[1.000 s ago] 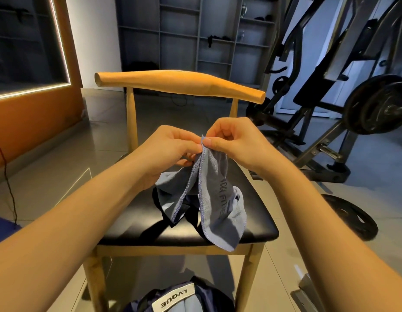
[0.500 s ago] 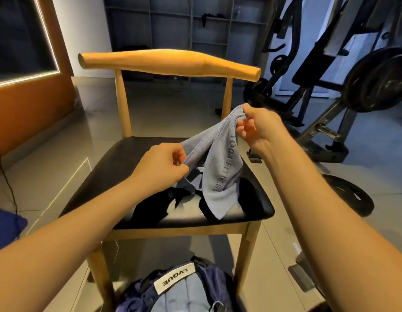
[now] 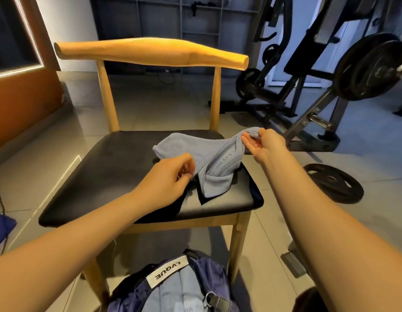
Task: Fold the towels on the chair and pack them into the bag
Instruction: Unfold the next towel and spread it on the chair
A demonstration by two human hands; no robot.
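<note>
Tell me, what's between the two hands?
In the head view, the blue-grey towel stretches from the left hand to the right hand, over the black chair seat.

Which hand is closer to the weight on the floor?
Right. The right hand pinches the towel at the edge of the seat nearest the weight; the left hand grips it mid-seat, farther off.

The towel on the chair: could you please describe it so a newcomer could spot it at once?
Start at the wooden chair with the black seat, mid-view. On the right half of the seat lies a light grey-blue towel, its far corner pinched up by the right hand. Unlike the dark cloth beneath it, it is pale, with stitched edges and printed lettering.
</note>
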